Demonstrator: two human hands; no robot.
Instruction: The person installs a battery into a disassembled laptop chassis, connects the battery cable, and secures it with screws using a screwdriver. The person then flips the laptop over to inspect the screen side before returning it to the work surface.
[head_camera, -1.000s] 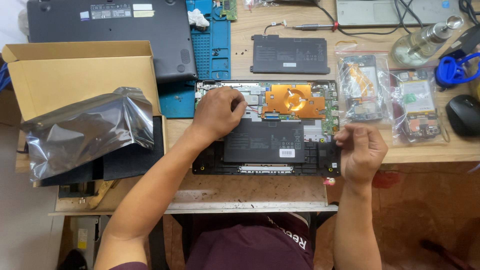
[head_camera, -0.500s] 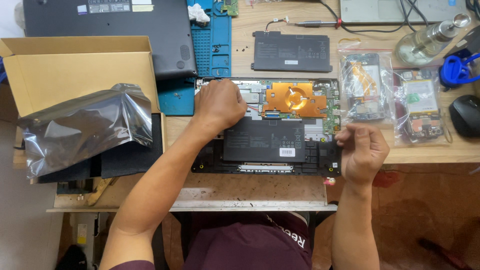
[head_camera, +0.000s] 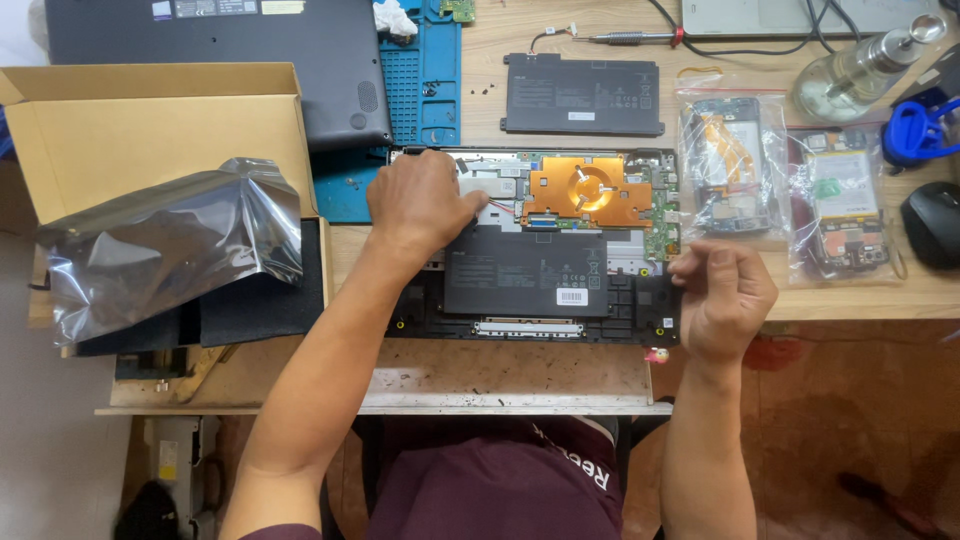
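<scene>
Centrally on the bench lay an opened laptop (head_camera: 540, 250); left hand (head_camera: 420, 200) curled, pressing its upper-left board; right hand (head_camera: 725, 295) loosely fisted at its right edge, contents indiscernible; risk judged: pressure could pinch the red wire (head_camera: 500, 207)

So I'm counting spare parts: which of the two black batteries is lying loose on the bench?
The far battery, alone on bare wood; the near battery sits inside the opened laptop.

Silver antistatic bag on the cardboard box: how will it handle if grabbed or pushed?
The silver bag looks crumpled and puffed, so probably floppy and light, likely to collapse under fingers. Its glossy film suggests it may be slippery. It drapes over the edge of the cardboard box, so a push would likely slide it rather than roll it.
</scene>
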